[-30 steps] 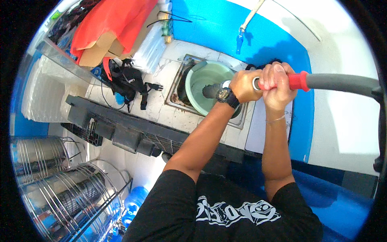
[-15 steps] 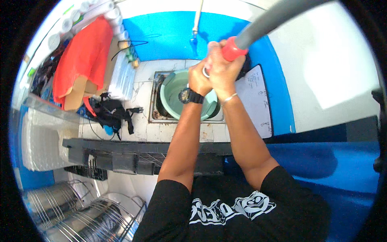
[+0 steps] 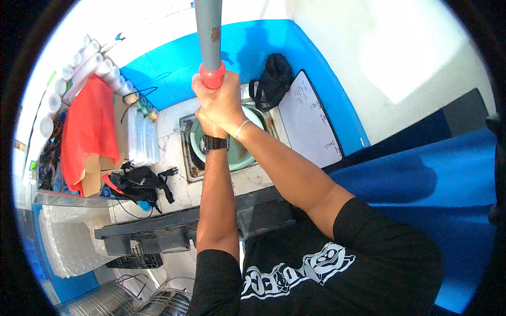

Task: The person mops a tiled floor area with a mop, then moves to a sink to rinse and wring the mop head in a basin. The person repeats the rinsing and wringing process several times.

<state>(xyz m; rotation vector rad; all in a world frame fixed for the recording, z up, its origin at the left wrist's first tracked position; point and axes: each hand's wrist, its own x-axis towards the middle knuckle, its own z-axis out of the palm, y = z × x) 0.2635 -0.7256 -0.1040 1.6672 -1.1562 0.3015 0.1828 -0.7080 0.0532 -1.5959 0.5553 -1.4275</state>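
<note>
Pole point(image 3: 208, 26), grey with a red collar point(image 3: 212, 75), rises out of my hands toward the far wall, above the green basin point(image 3: 247, 152) sunk in the surface point(image 3: 174, 152). It looks stiff and long, likely top-heavy, so I judge a stacked grip just under the collar suits it. My right hand point(image 3: 220, 97) is wrapped tight round it there; my left hand point(image 3: 211, 125) sits just below, mostly covered, apparently gripping too. The pole's top is cut off, and its lower end is hidden behind my hands.
</note>
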